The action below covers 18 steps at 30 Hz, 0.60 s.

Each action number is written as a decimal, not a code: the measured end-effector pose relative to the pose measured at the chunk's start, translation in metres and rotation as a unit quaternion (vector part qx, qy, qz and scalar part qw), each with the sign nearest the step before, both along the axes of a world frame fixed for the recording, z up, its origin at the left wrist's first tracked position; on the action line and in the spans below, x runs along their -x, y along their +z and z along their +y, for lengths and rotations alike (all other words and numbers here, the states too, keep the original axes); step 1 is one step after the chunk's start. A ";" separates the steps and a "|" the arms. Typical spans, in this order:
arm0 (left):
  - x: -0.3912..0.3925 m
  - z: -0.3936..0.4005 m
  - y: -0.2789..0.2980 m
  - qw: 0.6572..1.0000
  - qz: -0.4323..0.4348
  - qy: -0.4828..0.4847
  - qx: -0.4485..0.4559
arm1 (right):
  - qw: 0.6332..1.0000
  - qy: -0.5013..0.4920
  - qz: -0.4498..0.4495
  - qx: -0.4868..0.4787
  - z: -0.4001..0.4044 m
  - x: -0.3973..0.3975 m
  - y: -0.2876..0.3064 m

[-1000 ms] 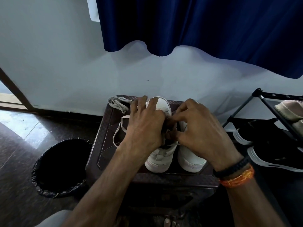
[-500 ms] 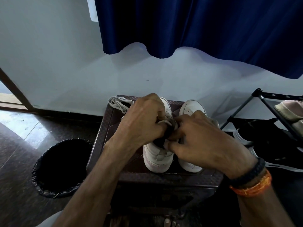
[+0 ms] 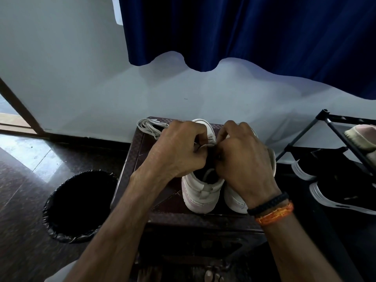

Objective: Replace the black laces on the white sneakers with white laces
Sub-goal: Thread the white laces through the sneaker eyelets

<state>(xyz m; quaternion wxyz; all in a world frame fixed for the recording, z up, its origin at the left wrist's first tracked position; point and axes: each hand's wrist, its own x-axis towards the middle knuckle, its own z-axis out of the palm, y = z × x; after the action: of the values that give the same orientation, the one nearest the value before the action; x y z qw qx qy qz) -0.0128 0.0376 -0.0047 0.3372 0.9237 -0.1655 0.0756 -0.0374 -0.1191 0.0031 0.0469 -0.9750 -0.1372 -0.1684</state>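
Sneakers (image 3: pixel 200 192) sit side by side on the dark stool (image 3: pixel 130 165). Left hand (image 3: pixel 179 151) and right hand (image 3: pixel 244 159) both pinch a white lace (image 3: pixel 203 146) over the left shoe. It's soft and floppy, so I'd grab near the tip. Spare laces (image 3: pixel 149 126) lie at the stool's far left corner.

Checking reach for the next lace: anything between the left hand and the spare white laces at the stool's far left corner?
Nothing visible. The spare laces lie uncovered on the stool, just beyond the left hand, which is busy at the left sneaker with the right hand.
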 end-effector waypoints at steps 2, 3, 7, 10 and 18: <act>0.000 -0.001 0.001 1.000 0.006 0.003 0.002 | 1.000 0.007 0.004 -0.011 -0.003 -0.001 -0.003; 0.000 -0.001 0.001 1.000 0.011 0.004 0.002 | 1.000 0.021 0.013 -0.013 -0.006 -0.001 -0.001; 0.000 -0.002 0.002 1.000 0.018 0.005 0.005 | 0.990 0.055 0.126 0.007 -0.018 -0.001 0.007; 0.001 -0.003 0.002 1.000 0.020 0.009 0.009 | 0.989 0.049 0.137 0.032 -0.013 0.001 0.011; 0.002 -0.002 0.004 1.000 0.028 0.010 0.007 | 0.995 -0.007 0.098 0.032 0.007 -0.002 0.000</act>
<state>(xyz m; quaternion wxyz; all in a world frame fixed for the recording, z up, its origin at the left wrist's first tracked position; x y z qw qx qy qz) -0.0147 0.0359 -0.0012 0.3476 0.9246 -0.1461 0.0542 -0.0350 -0.1120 0.0034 0.0275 -0.9888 -0.1301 -0.0680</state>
